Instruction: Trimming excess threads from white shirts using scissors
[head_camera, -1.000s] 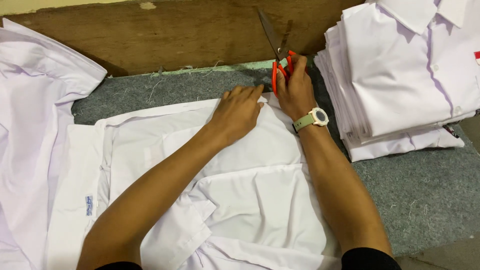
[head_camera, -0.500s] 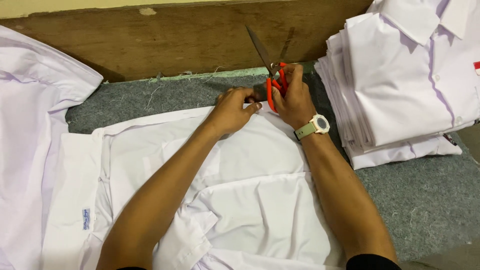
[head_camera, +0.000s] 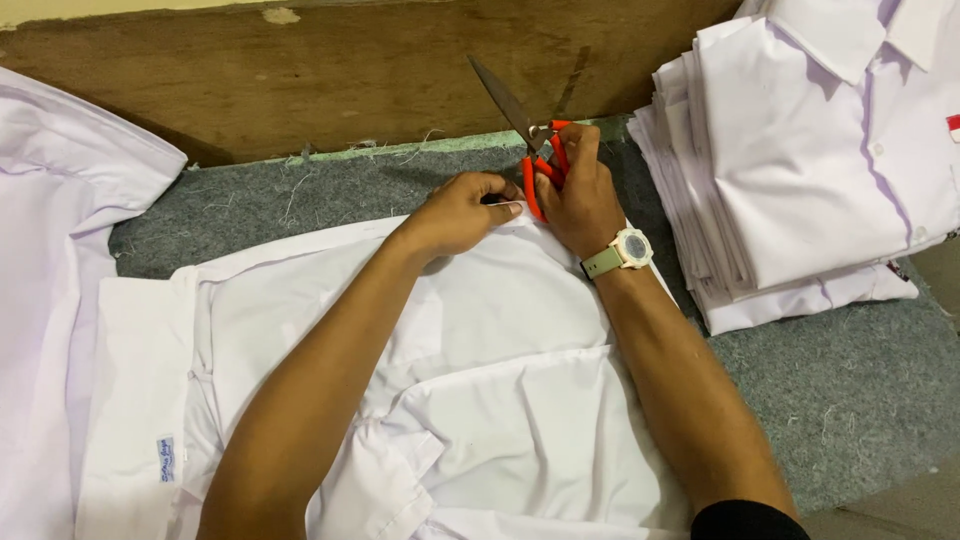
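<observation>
A white shirt (head_camera: 500, 400) lies flat on the grey felt mat (head_camera: 300, 195) in front of me. My left hand (head_camera: 462, 212) pinches the shirt's far edge between its fingertips. Right beside it, my right hand (head_camera: 580, 195) grips orange-handled scissors (head_camera: 530, 135) by the handles, blades pointing up and away toward the wooden board. A pale wristwatch (head_camera: 625, 250) sits on my right wrist. The two hands almost touch at the shirt's edge.
A stack of folded white shirts (head_camera: 800, 170) stands at the right on the mat. More white cloth (head_camera: 60, 250) is spread at the left. A brown wooden board (head_camera: 330, 70) runs along the back. Loose threads lie on the mat.
Both hands have shifted slightly left along the shirt's far edge. The left hand has curled from flat into a pinch. The scissors stay in the right hand, blades tilted more leftward.
</observation>
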